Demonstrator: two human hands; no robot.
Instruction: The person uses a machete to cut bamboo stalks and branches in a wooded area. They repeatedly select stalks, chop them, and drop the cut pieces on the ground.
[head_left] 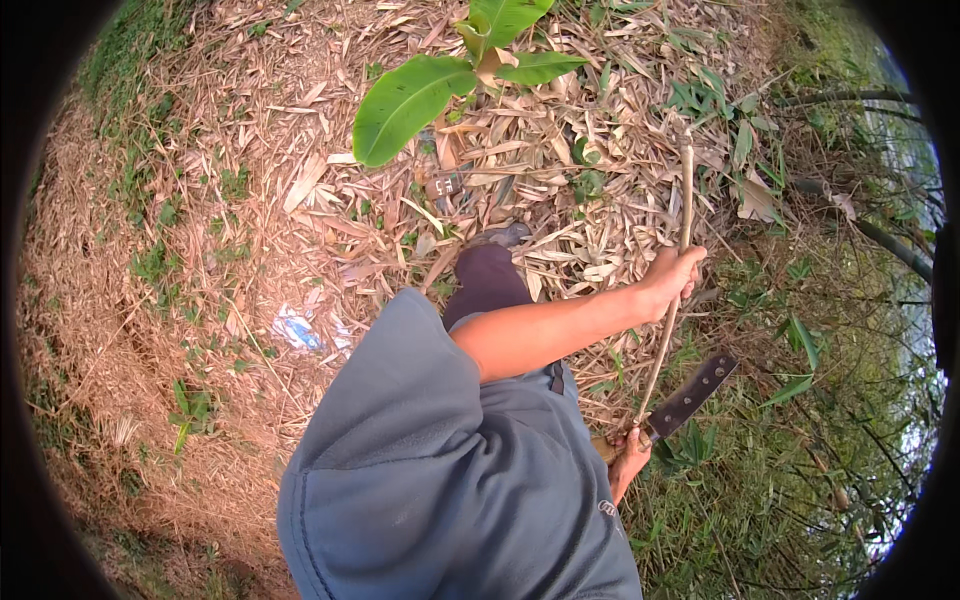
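Note:
My left arm reaches across to the right, and my left hand (671,282) is closed around a thin, peeled-looking wooden stick (687,190) at about its middle. The stick slants from the leaf litter down toward my waist. At its lower end my right hand (628,458) is closed, fingers bent; the grip is partly hidden. Right beside those fingers a knife shows a dark, flat, slightly curved part (692,393) with a row of round studs, which looks like its handle. A tan piece (604,449) shows on the other side of my right hand, mostly covered by my shirt.
A young broad-leaved plant (415,100) stands ahead. Dry leaves (600,230) cover the slope around my shoe (500,235). Crumpled blue-and-white litter (298,328) lies to the left. Dense grass, twigs and dark stems (885,245) fill the right side.

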